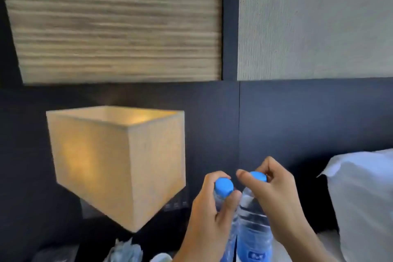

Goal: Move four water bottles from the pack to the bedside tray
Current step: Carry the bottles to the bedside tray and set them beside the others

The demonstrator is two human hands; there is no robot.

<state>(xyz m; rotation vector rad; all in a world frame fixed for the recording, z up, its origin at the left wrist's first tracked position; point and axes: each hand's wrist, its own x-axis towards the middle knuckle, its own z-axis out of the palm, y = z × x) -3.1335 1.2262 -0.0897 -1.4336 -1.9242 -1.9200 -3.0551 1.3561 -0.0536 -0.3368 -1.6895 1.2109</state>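
With the left hand [209,208] and right hand [274,195] each clenched around 1 bottle neck, lower both upright, clear of the lamp [114,166].

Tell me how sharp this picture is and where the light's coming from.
Head view: the wood panel is smeared sideways by motion blur; the lit lamp gives a warm glow and looks tilted by the wide lens; both hands, left and right, and the two bottles, left and right, are fairly clear; the pillow is soft.
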